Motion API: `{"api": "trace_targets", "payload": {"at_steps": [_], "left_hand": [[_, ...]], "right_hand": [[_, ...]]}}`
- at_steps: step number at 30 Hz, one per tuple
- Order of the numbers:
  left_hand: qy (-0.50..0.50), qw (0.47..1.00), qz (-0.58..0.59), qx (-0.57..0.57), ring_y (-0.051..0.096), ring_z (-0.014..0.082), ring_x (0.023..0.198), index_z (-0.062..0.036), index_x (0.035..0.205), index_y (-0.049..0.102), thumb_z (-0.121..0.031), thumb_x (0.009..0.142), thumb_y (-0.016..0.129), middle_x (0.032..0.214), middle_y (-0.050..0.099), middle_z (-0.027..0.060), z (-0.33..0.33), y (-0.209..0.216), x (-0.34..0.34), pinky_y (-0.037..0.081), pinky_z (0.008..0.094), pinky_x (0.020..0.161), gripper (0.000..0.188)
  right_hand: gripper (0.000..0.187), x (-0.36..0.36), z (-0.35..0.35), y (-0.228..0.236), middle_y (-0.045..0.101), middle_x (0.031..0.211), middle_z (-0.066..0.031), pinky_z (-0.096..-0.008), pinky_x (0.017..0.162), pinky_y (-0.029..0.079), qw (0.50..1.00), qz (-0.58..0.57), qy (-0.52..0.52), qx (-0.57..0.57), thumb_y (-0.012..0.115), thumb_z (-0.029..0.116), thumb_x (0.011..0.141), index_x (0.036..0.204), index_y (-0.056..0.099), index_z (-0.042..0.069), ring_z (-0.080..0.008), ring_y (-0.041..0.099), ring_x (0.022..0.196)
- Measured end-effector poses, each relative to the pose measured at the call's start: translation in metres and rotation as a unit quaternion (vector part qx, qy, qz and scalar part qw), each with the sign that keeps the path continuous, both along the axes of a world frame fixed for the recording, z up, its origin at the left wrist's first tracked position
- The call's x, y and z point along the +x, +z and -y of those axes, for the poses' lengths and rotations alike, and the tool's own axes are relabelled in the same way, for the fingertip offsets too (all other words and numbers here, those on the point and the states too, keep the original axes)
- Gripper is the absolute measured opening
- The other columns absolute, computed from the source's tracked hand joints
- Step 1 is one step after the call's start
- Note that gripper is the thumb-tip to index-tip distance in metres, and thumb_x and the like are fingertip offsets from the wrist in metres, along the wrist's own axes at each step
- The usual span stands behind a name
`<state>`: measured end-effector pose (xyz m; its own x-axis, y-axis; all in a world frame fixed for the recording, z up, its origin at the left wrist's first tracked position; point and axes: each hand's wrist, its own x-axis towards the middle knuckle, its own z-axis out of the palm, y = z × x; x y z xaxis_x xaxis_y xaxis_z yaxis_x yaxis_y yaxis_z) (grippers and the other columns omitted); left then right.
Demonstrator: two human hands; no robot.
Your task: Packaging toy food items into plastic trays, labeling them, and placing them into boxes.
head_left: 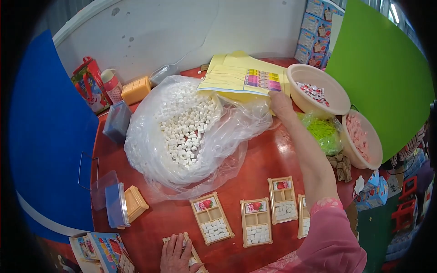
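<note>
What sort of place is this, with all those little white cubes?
Probably a packing workshop: a big plastic bag holds loose white cubes, several trays are partly filled with similar ones, and tubs hold small packets and pink pieces.

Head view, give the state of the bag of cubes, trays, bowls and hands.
Large clear bag: open, holding white cubes
Three fully visible trays: part-filled, two compartments empty
Upper bowl: uncovered, packets inside
Lower bowl: uncovered, pink pieces inside
Right hand: closed on yellow sheets
Left hand: over another tray, grip unclear
</note>
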<state>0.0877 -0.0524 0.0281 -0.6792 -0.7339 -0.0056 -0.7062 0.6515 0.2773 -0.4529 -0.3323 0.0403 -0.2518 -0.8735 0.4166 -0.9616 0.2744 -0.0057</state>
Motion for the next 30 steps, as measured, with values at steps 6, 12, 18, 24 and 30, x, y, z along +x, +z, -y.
{"api": "trace_targets", "payload": {"at_steps": [6, 12, 18, 24, 30], "left_hand": [[-0.025, 1.000, 0.012, -0.015, 0.024, 0.0394, 0.144, -0.0018, 0.150, 0.030, -0.053, 0.091, 0.053, 0.156, 0.029, 0.0171, 0.002, -0.002, 0.002, 0.020, 0.0515, 0.117, 0.081], [-0.035, 0.998, -0.059, 0.004, 0.035, 0.0444, 0.137, 0.0007, 0.146, 0.036, -0.047, 0.082, 0.069, 0.150, 0.035, 0.0252, -0.001, 0.007, -0.003, 0.024, 0.0561, 0.113, 0.086], [-0.011, 0.998, -0.053, -0.030, 0.034, 0.0410, 0.140, 0.0071, 0.141, 0.039, -0.051, 0.086, 0.067, 0.148, 0.039, 0.0247, -0.006, 0.009, 0.001, 0.026, 0.0533, 0.114, 0.085], [-0.035, 0.678, -0.601, 0.423, 0.024, 0.0311, 0.146, 0.0021, 0.154, 0.000, -0.048, 0.082, 0.075, 0.156, 0.023, 0.0223, -0.042, 0.006, -0.047, 0.021, 0.0408, 0.118, 0.115], [0.057, 0.288, -0.778, 0.556, 0.048, 0.0286, 0.131, -0.0059, 0.145, 0.035, -0.030, 0.095, 0.063, 0.142, 0.048, 0.0099, -0.021, 0.016, -0.104, 0.037, 0.0472, 0.112, 0.063]], "right_hand": [[0.016, 0.026, -0.025, 0.060, 0.070, 0.084, -0.0209, -0.0464, 0.075, 0.055, 0.995, -0.068, 0.066, 0.003, 0.054, 0.004, 0.082, 0.087, 0.069, 0.004, -0.0359, 0.069, 0.082], [0.023, 0.099, -0.144, 0.122, 0.069, 0.089, -0.0200, -0.0444, 0.074, 0.054, 0.981, -0.107, 0.155, -0.043, 0.055, 0.001, 0.081, 0.103, 0.063, -0.001, -0.0340, 0.068, 0.083], [0.041, 0.175, -0.270, 0.105, 0.068, 0.106, -0.0218, -0.0360, 0.077, 0.057, 0.935, -0.178, 0.273, -0.142, 0.060, 0.002, 0.077, 0.117, 0.059, -0.008, -0.0309, 0.068, 0.092], [0.041, 0.233, -0.332, 0.090, 0.067, 0.112, -0.0220, -0.0369, 0.080, 0.058, 0.910, -0.166, 0.343, -0.162, 0.061, 0.003, 0.076, 0.115, 0.063, -0.008, -0.0326, 0.068, 0.100], [0.038, 0.259, -0.367, 0.065, 0.064, 0.117, -0.0212, -0.0415, 0.093, 0.053, 0.906, -0.155, 0.372, -0.131, 0.061, 0.011, 0.081, 0.116, 0.063, -0.006, -0.0334, 0.063, 0.110]]}}
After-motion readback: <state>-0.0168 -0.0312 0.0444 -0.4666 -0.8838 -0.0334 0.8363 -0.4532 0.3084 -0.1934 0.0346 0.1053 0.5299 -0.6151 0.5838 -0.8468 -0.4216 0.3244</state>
